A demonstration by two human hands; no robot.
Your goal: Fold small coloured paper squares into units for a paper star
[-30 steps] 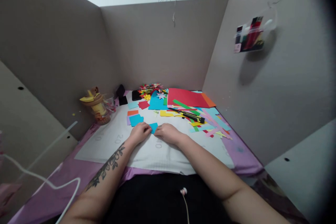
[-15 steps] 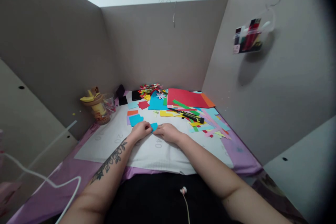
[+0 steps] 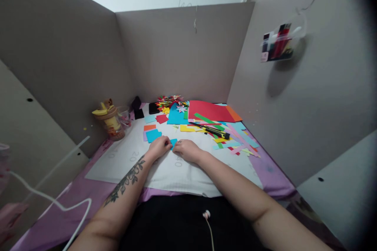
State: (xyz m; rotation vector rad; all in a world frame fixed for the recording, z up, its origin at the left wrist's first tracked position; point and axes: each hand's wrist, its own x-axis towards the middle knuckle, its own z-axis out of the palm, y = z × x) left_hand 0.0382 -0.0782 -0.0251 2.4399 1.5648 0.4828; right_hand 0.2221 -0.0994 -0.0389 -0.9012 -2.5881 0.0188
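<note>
Left hand [image 3: 160, 146]: was curled nearly closed, thumb and fingertips gripping the blue piece's left edge.
Right hand [image 3: 186, 151]: was loosely bent, fingertips holding its right edge.
Blue piece [image 3: 174, 141]: lay between both hands over the mat [image 3: 118, 166], partly hidden.
Around it: flowers [image 3: 170, 102] lay at 12 o'clock, red sheet [image 3: 209, 111] at 2, cutter [image 3: 217, 132] at 3.

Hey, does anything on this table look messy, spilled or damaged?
The paper strips to the right look untidy: they crisscross in a loose jumble, with the yellow-and-black cutter lying on some of them. I see no spill or damage, though your fingers partly cover the small blue paper.
</note>
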